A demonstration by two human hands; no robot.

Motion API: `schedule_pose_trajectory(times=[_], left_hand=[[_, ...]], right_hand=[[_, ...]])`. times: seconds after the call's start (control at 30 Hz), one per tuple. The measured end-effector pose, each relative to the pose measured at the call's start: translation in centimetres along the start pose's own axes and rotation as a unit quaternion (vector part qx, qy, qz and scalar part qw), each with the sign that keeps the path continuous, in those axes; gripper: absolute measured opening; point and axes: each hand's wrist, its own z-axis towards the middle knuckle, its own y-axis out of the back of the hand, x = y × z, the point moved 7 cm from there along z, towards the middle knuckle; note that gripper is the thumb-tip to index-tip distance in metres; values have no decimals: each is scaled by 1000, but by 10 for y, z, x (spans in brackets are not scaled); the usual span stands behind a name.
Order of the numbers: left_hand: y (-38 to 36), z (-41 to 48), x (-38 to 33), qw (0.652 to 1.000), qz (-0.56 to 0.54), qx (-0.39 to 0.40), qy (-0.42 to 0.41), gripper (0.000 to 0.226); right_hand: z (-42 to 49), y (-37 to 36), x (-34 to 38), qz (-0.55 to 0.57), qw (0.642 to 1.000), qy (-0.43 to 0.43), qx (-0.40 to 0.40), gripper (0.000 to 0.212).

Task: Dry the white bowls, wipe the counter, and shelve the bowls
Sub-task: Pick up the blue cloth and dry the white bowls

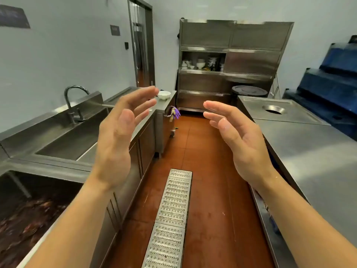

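Both my hands are raised in front of me over the aisle, palms facing each other, fingers spread, holding nothing. My left hand partly hides the left steel counter. A stack of white bowls stands on that counter's far end, just beyond my left fingertips in the picture. My right hand hovers beside the right steel table. At the far end stands a steel cabinet with one open shelf holding white bowls and cups.
A sink with a curved tap lies at the left. A right-hand steel table has a round hole. Purple gloves hang off the counter end. A floor drain grate runs down the red aisle. A black bin, blue crates.
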Motion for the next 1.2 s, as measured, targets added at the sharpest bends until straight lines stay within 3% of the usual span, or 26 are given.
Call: schedule_pose_trajectory(times=[0.2, 0.7, 1.2], left_hand=[[-20, 85, 77, 1000, 9, 1, 3, 61], [-83, 329, 336, 998, 59, 0, -37, 57], [-22, 534, 606, 994, 75, -69, -32, 62]], right_hand=[[76, 15, -77, 5, 999, -26, -21, 55], [332, 91, -342, 22, 1000, 13, -8, 58], [591, 29, -602, 67, 997, 35, 35, 52]])
